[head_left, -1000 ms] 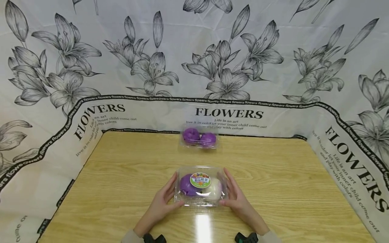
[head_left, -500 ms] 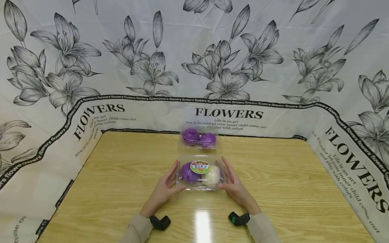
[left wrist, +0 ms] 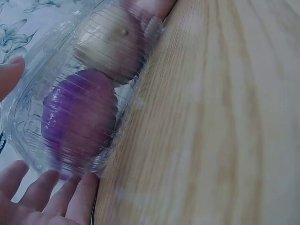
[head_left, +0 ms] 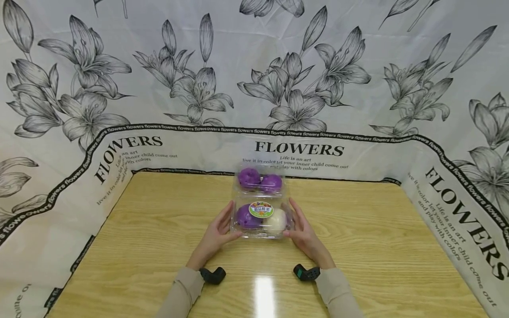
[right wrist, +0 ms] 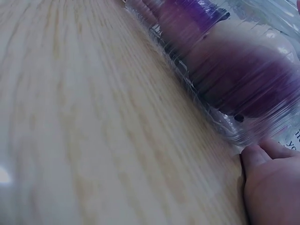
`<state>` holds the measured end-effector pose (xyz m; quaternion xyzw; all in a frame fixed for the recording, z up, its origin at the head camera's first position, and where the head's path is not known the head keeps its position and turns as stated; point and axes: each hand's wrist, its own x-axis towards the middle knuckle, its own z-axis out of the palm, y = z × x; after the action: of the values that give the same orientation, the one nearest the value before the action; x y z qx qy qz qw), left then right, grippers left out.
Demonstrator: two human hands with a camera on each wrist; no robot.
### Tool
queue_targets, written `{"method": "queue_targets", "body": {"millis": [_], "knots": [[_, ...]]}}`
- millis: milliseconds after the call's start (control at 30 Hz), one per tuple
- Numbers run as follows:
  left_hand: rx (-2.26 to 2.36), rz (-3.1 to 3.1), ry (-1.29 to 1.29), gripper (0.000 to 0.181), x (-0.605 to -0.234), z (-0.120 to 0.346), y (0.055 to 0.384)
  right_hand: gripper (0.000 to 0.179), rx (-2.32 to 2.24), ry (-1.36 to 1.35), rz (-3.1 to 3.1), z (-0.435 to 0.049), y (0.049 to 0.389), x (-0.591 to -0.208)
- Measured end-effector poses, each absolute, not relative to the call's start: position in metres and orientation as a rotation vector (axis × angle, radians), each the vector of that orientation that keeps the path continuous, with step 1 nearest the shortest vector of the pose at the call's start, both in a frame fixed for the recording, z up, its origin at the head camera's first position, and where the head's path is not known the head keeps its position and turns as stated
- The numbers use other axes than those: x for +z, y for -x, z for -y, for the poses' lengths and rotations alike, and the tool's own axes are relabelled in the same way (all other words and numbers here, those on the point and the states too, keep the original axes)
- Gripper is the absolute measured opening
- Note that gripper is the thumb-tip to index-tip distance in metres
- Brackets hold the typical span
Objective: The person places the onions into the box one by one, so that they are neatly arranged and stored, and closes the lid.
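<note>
In the head view, a clear plastic clamshell fruit box (head_left: 262,232) with a green oval label sits between both hands. Inside lie a purple round fruit-like thing (head_left: 248,216) and a whitish one with a purple side (head_left: 275,220). My left hand (head_left: 214,236) holds the box's left end, its thumb at the near corner and its fingers along the side. My right hand (head_left: 307,236) holds the right end the same way. In the left wrist view, fingertips (left wrist: 77,192) touch the end wall. Just behind, a second clear box (head_left: 259,187) holds two purple round things.
The wooden table (head_left: 358,229) carries both boxes. A white cloth with printed flowers (head_left: 294,97) rises behind and along both sides. The back box stands close to the cloth. A black device (head_left: 212,275) sits on each wrist.
Both hands have moved the labelled box away from the person, toward the back box. The gap between the two boxes has closed in the head view. The back box stays in place.
</note>
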<state>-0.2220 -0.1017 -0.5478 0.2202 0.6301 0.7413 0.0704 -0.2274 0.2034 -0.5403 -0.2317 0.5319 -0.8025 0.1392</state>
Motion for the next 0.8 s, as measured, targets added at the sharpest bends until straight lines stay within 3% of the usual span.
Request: {"method": "queue_targets", "body": {"millis": [800], "knots": [[2.227,-1.922,-0.665,0.096,-0.5487,0.1008,0.2228,0.106,-2.298,0.646,-1.587,-0.2035,0.2275,-0.5382]]}}
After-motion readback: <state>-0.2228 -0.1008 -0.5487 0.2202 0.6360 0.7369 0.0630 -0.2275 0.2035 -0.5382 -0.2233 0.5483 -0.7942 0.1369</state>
